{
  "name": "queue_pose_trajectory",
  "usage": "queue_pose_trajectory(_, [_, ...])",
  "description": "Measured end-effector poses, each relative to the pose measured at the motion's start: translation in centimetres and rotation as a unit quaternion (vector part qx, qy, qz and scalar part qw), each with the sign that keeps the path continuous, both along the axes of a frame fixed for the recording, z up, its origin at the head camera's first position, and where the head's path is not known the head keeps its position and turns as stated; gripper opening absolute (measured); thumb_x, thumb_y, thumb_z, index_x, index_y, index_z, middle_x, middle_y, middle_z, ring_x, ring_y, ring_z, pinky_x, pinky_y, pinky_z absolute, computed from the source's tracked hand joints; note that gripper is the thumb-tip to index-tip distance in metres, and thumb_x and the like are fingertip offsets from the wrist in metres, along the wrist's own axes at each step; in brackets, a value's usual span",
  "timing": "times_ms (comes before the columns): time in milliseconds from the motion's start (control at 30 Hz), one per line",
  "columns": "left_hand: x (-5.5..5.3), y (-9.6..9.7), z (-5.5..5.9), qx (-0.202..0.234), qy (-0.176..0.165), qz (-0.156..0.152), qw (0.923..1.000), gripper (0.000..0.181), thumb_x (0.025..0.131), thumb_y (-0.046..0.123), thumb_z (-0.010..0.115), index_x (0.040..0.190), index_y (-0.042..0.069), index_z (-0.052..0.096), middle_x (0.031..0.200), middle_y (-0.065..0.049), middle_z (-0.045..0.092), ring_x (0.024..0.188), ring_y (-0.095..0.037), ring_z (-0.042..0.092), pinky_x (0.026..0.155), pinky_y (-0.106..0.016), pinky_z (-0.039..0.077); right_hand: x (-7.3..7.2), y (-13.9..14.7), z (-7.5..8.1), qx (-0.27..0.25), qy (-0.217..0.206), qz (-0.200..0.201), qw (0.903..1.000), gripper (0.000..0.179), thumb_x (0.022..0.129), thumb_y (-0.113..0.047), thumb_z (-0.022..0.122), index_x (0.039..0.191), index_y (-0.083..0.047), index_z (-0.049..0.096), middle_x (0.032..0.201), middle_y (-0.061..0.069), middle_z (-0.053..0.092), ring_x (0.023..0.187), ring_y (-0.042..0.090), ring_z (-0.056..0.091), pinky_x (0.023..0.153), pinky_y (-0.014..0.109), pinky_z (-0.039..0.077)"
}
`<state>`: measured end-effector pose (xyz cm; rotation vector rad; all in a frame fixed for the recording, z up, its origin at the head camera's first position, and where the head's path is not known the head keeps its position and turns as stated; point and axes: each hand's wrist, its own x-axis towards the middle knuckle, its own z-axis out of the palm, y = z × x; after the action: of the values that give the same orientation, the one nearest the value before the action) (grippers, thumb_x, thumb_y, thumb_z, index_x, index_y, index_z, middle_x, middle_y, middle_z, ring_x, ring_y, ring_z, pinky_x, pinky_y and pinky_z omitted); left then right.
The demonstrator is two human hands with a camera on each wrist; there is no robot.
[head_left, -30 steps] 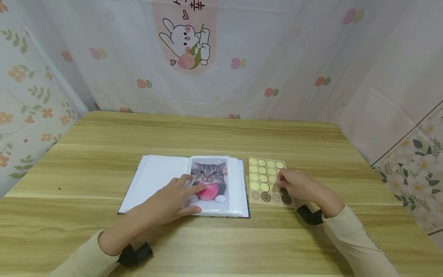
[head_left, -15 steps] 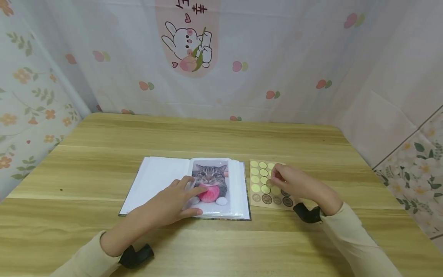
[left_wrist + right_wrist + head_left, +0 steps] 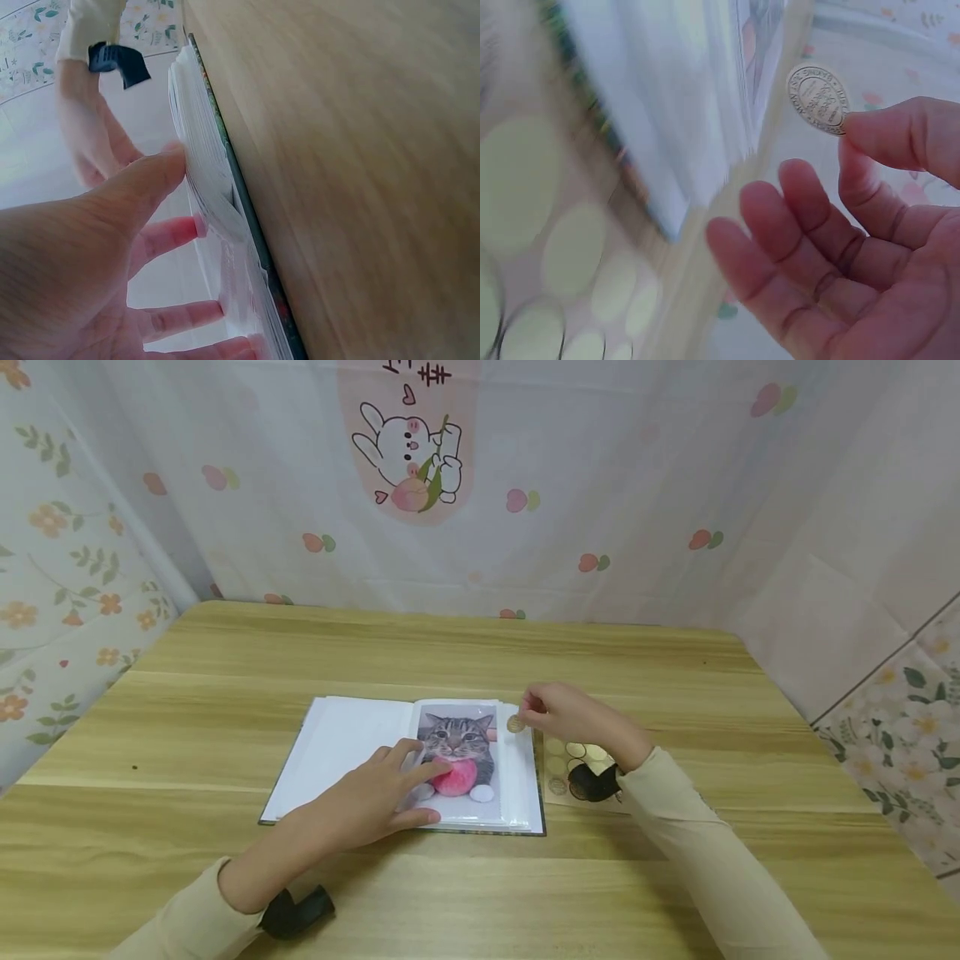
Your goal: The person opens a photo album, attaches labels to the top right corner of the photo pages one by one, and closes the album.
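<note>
An open photo album (image 3: 337, 752) lies on the table with a cat photo (image 3: 457, 735) in its right-hand page. My left hand (image 3: 375, 793) rests on that page with fingers spread, pressing on the photo's pink ball; in the left wrist view its thumb and fingertips (image 3: 184, 154) touch the pages. Between right thumb and index finger I pinch a round printed sticker (image 3: 819, 97) by its edge. That right hand (image 3: 558, 714) is above the album's right edge, its other fingers loosely bent. Partly under the right wrist lies the sticker sheet (image 3: 557, 768), with several pale yellow blank circles showing.
Both hands work over a wood-grain table (image 3: 420, 893). A printed curtain (image 3: 600, 485) hangs behind its far edge. Black straps (image 3: 296, 914) sit at the wrists below light sleeves (image 3: 705, 843).
My right hand has peeled the round sticker off the sheet and carried it left to the album's right edge. The left hand stays on the page.
</note>
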<state>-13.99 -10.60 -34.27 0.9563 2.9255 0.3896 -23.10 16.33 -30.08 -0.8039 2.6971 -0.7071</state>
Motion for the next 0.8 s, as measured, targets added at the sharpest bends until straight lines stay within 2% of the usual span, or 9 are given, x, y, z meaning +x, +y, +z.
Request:
queue_pose_trajectory(233, [-0.1, 0.0, -0.1, 0.001, -0.009, 0.003, 1.0, 0.057, 0.085, 0.047, 0.061, 0.136, 0.024, 0.049, 0.135, -0.018, 0.043, 0.111, -0.035, 0.051, 0.088, -0.048, 0.048, -1.7, -2.4, -0.6, 0.006, -0.005, 0.008, 0.9999, 0.016, 0.094, -0.013, 0.052, 0.09, 0.0, 0.059, 0.073, 0.002, 0.053, 0.061, 0.011, 0.042, 0.055, 0.023, 0.036])
queue_pose_trajectory(467, [-0.1, 0.0, 0.0, -0.003, -0.007, 0.007, 1.0, 0.057, 0.085, 0.047, 0.062, 0.135, 0.024, 0.049, 0.134, -0.017, 0.043, 0.109, -0.035, 0.051, 0.085, -0.047, 0.05, -2.9, -3.5, -1.3, 0.012, -0.018, -0.006, 0.9997, 0.016, 0.094, -0.012, 0.053, 0.09, 0.001, 0.062, 0.077, 0.005, 0.058, 0.064, 0.011, 0.045, 0.057, 0.021, 0.037])
queue_pose_trajectory(800, [-0.1, 0.0, 0.0, -0.003, -0.007, 0.008, 0.9999, 0.057, 0.084, 0.047, 0.063, 0.135, 0.024, 0.05, 0.133, -0.017, 0.044, 0.108, -0.035, 0.052, 0.085, -0.047, 0.05, -3.6, -4.0, -1.8, 0.033, -0.014, -0.021, 0.9991, 0.015, 0.093, -0.012, 0.052, 0.088, 0.0, 0.06, 0.079, 0.006, 0.058, 0.065, 0.013, 0.046, 0.055, 0.02, 0.037])
